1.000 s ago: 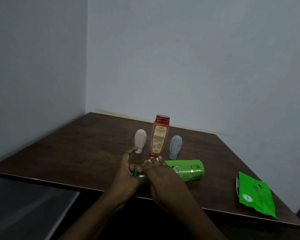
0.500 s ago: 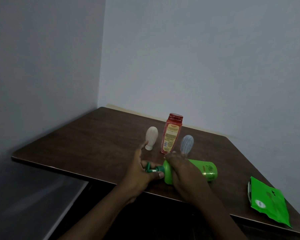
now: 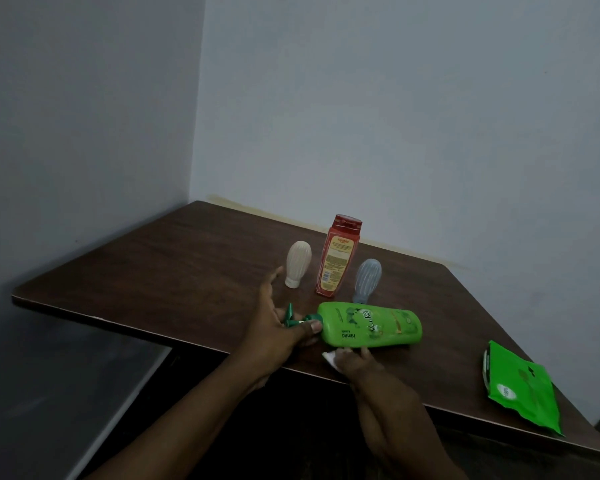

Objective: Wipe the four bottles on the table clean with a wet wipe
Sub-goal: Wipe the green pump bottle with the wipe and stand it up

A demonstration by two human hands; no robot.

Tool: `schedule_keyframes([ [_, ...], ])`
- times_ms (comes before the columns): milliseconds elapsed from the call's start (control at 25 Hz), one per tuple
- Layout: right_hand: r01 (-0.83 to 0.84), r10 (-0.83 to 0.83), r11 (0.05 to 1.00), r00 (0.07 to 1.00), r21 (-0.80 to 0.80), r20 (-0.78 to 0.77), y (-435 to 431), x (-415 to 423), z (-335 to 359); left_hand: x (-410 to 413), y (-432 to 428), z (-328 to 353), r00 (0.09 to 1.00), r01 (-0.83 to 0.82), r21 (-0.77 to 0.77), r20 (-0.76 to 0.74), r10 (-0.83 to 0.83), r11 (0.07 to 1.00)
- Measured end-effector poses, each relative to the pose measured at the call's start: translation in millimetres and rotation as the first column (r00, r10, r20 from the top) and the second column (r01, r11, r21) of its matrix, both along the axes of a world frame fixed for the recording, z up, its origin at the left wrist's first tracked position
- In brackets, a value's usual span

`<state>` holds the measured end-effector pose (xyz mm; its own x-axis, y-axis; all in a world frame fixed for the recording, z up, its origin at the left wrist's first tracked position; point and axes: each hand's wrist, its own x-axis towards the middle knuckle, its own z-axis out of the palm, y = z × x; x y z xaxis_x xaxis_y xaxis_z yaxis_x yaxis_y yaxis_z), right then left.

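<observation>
At the desk's (image 3: pixel 187 258) near edge the green bottle (image 3: pixel 371 329) lies on its side, left hand (image 3: pixel 274 337) gripping its pump neck, right hand (image 3: pixel 357 362) pinching the wet wipe (image 3: pixel 329 358) against its near flank; I advise rotating it by the neck.

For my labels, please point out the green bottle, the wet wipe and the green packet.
green bottle (image 3: pixel 371 329), head view, middle of its body.
wet wipe (image 3: pixel 329 358), head view, its visible white corner.
green packet (image 3: pixel 523 386), head view, its front.

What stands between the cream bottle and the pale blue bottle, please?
The red bottle stands between the cream bottle and the pale blue bottle, in the head view.
</observation>
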<state>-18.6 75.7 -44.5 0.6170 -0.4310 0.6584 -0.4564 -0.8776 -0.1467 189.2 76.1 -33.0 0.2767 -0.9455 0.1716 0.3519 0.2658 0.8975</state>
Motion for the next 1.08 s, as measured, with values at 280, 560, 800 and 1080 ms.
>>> schedule_keyframes([
  [280, 0.394, -0.428, 0.901, 0.877, 0.181, 0.22, -69.9, -18.7, 57.0, 2.9, -4.1, -4.4, 0.999, -0.022, 0.045, 0.041, 0.02, 0.999],
  [560, 0.126, -0.12, 0.985, 0.991, 0.121, -0.059, -40.4, 32.2, 10.3, 4.8, -7.1, -4.6, 0.997, -0.002, 0.034, 0.073, 0.0, 0.999],
  [800, 0.137, -0.127, 0.99, 0.97, 0.031, -0.208, -48.0, 19.7, 5.1, 4.1, -2.6, -3.1, 0.996, 0.009, 0.085, 0.089, -0.016, 0.996],
  [1080, 0.259, -0.253, 0.965, 0.958, 0.036, -0.136, -52.3, 11.2, -0.2, 4.5, -7.0, -9.9, 0.981, -0.046, 0.074, 0.19, 0.032, 0.996],
])
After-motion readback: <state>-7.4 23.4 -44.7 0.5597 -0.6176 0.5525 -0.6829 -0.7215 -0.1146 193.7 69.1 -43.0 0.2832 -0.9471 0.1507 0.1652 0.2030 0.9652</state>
